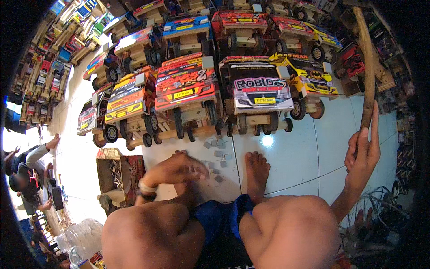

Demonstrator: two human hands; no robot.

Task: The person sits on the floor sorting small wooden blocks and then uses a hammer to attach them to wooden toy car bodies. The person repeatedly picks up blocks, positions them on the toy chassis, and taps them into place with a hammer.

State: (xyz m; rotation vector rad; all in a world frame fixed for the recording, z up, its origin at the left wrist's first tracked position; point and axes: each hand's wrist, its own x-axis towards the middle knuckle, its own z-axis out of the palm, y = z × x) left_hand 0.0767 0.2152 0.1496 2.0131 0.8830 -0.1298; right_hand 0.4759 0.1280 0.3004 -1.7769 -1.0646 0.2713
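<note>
My right hand (365, 150) is at the right, closed round the lower end of a long, slightly curved wooden stick (368, 67) that rises to the top edge; one finger stretches along it. My left hand (177, 169), with a band on the wrist, hovers in front of my left foot. Its fingers are loosely bent and a little blurred, and I see nothing in them. Just right of it, several small grey square pieces (219, 155) lie on the tiled floor. Beyond stand rows of wooden toy trucks, among them a red one (186, 87) and a white-and-black one (261, 89).
An open wooden toy truck body (112, 175) with small pieces inside stands left of my left hand. A large clear plastic bottle (83, 237) lies at lower left. Another person (29, 179) sits at the far left, near stacked toy trucks (45, 80).
</note>
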